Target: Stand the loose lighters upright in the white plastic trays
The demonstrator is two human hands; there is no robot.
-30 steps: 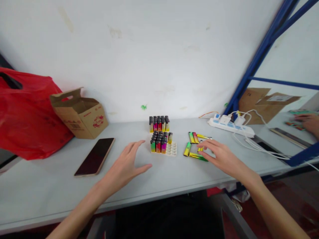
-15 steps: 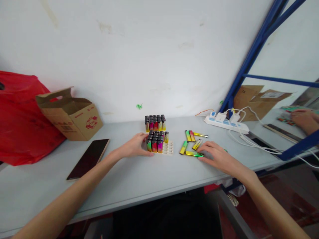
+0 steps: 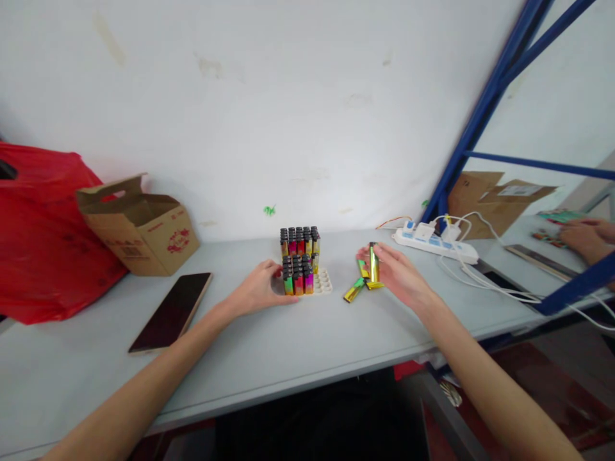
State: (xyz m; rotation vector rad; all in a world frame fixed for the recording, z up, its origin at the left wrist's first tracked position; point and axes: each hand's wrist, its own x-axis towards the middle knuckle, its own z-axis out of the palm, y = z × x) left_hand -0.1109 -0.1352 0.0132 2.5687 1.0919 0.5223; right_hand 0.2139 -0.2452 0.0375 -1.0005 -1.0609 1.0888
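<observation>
My left hand grips the left side of a white tray, thumb at the front corner and fingers behind. Upright lighters with black tops fill the tray's left part; round empty holes show on its right. My right hand holds a shiny yellow lighter upright between thumb and fingers, black end up, above the table. Below it lie several loose green-and-yellow lighters, partly hidden by the hand. A second block of upright lighters stands directly behind the tray.
A phone lies on the grey table at the left. Behind it stand an open cardboard box and a red bag. At the right are a power strip with white cables, a blue metal frame and another person's hands.
My right hand has lifted a yellow lighter off the table and turned it upright, moving slightly left and up. The loose lighters have shifted closer together. My left hand stays at the tray.
</observation>
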